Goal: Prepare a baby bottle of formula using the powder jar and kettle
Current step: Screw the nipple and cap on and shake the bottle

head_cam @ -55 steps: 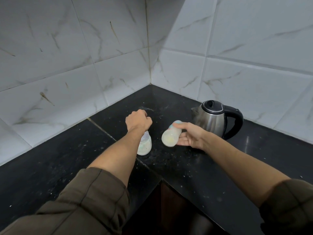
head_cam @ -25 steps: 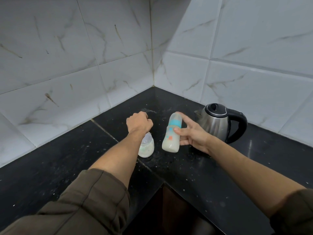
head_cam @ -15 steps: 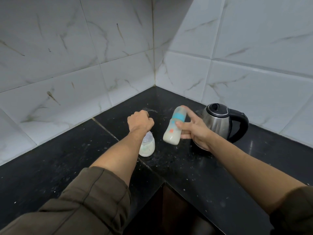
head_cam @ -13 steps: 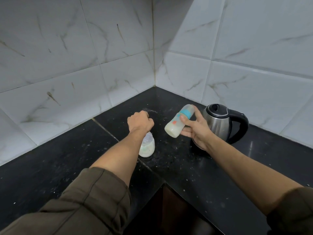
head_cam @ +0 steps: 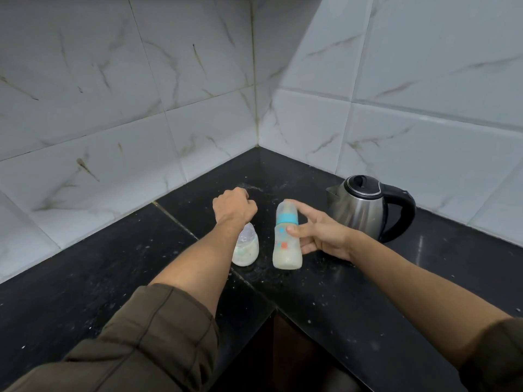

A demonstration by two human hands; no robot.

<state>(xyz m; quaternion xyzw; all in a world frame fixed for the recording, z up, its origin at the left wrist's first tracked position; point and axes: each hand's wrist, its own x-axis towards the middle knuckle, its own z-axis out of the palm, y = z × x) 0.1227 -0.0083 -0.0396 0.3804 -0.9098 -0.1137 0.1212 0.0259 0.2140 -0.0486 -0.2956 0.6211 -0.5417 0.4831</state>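
Note:
A baby bottle (head_cam: 286, 241) with a blue ring and milky liquid in its lower part is upright, its base at the black counter (head_cam: 113, 267). My right hand (head_cam: 325, 236) grips it from the right with thumb and fingers. To its left stands a small clear powder jar (head_cam: 245, 248) with a domed top and pale contents. My left hand (head_cam: 233, 209) is a closed fist just behind and above that jar; my forearm hides the jar's left side. A steel kettle (head_cam: 359, 210) with a black lid and handle stands at the right, behind my right hand.
White marble-look tiled walls (head_cam: 198, 108) meet in a corner behind the counter. The counter is L-shaped, with its inner front edge (head_cam: 271, 309) close to me and a dark gap below. White specks of powder lie on the counter around the bottle.
The bottle was tilted sideways in the air in my right hand; now it is upright and lower, at the counter. My left fist has stayed over the jar.

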